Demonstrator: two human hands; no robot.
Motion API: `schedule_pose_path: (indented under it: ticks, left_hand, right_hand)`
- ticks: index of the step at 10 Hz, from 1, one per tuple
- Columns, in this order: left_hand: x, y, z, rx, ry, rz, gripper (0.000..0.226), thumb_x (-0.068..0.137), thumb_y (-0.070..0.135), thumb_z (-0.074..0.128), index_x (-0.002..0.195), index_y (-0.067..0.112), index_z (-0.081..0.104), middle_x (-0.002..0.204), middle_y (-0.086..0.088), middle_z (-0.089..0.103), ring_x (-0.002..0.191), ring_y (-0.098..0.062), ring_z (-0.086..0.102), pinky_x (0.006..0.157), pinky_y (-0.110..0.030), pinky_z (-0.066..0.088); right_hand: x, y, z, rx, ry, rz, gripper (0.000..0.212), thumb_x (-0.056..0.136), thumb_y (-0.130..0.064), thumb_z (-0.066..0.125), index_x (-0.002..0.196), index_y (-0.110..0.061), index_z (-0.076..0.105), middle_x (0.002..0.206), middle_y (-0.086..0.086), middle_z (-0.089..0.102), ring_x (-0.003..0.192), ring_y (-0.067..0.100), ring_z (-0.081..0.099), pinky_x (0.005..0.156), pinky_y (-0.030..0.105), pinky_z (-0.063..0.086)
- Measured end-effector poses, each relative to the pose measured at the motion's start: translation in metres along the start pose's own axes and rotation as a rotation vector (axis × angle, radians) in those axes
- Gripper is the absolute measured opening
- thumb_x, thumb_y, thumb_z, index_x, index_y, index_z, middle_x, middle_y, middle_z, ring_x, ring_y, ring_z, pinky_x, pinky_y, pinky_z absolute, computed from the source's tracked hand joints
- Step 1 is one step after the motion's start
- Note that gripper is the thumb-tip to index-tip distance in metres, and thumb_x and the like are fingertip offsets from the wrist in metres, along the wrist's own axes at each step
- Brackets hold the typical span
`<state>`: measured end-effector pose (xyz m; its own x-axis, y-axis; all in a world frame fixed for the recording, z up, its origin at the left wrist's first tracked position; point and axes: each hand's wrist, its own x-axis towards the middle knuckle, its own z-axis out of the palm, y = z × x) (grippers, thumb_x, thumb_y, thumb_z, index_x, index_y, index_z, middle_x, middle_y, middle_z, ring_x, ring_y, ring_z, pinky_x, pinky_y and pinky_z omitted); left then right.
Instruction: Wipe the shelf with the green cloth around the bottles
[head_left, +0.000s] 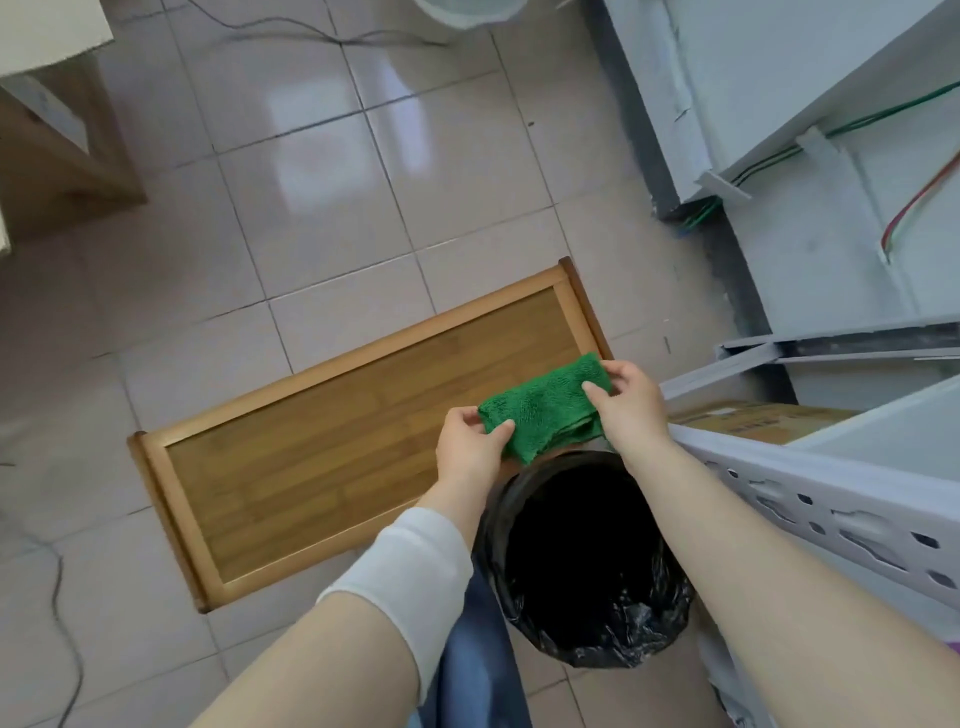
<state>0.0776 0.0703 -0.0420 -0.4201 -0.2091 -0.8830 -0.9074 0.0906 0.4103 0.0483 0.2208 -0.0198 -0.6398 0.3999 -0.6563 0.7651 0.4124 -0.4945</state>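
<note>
Green cloth (540, 410) in the pinch of left hand (467, 449) and right hand (631, 402), by black-bagged bin (597, 642), inside too dark.

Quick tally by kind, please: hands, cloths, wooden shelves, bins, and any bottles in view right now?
Hands: 2, left hand and right hand, each pinching one end of the cloth
Green cloth: 1
Wooden shelf: 1
Bin with black liner: 1
Bottles: 0 in view
Total: 5
</note>
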Motion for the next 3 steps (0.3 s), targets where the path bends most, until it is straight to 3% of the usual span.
schedule_pose_path:
  ticks: [1,2,3]
  left_hand:
    - [0.001,0.002,-0.002,0.069,0.013,0.015,0.045,0.081,0.020,0.068,0.119,0.007,0.048,0.121,-0.010,0.058,0.112,-0.026,0.057,0.099,-0.038,0.046]
    - [-0.006,0.015,-0.006,0.308,0.083,0.153,0.044,0.084,0.027,0.063,0.122,0.012,0.047,0.116,-0.002,0.058,0.112,-0.023,0.055,0.088,-0.027,0.042]
    - [-0.018,0.032,-0.011,0.556,0.233,0.339,0.038,0.086,0.027,0.060,0.121,0.018,0.047,0.122,-0.003,0.054,0.116,-0.023,0.050,0.095,-0.035,0.040]
  right_hand:
    - [0.002,0.001,-0.002,-0.089,-0.005,-0.005,0.032,0.089,-0.014,0.057,0.120,-0.009,0.055,0.125,0.008,0.060,0.116,0.024,0.053,0.094,0.032,0.040]
    - [0.000,-0.005,-0.005,-0.236,0.075,-0.128,0.033,0.088,-0.014,0.057,0.121,-0.011,0.053,0.124,0.007,0.058,0.115,0.024,0.052,0.094,0.030,0.039]
    - [-0.007,-0.021,-0.002,-0.431,0.139,-0.335,0.037,0.088,-0.016,0.056,0.124,-0.011,0.051,0.126,0.008,0.052,0.118,0.025,0.046,0.098,0.033,0.037]
